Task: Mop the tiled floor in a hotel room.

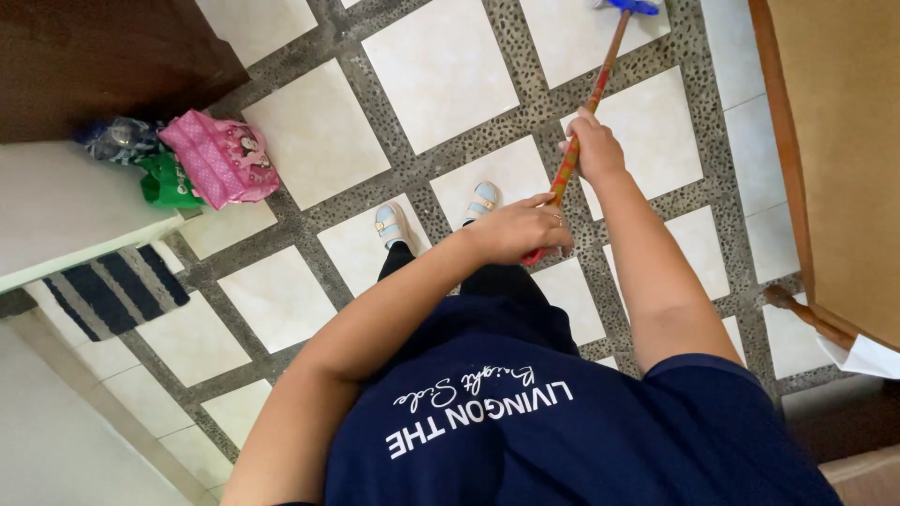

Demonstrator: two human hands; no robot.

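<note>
Both hands clamped on red patterned broom handle (591, 103): left hand (520, 230) closed round lower end near waist, right hand (592, 145) higher up. Handle slanting up to blue head (630, 6) on tiled floor (441, 66). Pink bag (220, 157) against wall, well apart.

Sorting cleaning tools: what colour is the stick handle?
Red with yellow and green patches, head view.

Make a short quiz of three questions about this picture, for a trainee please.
1. True or false: both hands grip the broom handle.
2. Which hand is nearer the handle's end? A) left hand B) right hand
3. What lies beside the pink bag, toward the step?

Key: 1 true. 2 A. 3 a green bag.
</note>
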